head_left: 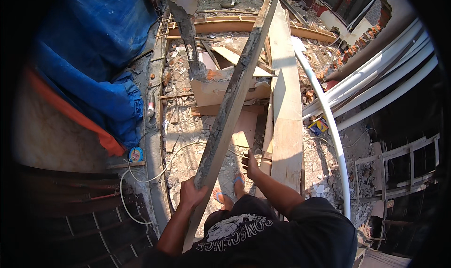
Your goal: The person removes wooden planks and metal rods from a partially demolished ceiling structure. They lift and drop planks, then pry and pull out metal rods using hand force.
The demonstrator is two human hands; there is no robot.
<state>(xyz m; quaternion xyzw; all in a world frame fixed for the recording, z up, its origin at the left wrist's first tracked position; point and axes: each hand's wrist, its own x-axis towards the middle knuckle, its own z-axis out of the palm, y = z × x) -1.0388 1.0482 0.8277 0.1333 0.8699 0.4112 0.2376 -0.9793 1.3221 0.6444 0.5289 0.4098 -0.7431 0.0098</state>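
A long wooden beam (236,98), crusted with grey cement along one side, slants from beside my left leg up to the far top of the view. My left hand (191,194) grips its near part, with the thumb across the edge. Right of the beam, my right hand (251,165) is held out with fingers apart and nothing in it. Just beyond that hand, a pale board (245,128) lies on the rubble. To its right runs a wide plank (287,141), lying lengthwise away from me.
White pipes (366,87) lean at the right, one curving close past the plank. A blue tarp (94,47) hangs at the left. A pale cable (159,174) crosses the rubble-strewn ground. A broken concrete column (190,42) stands ahead, and a wooden frame (399,167) lies at the right.
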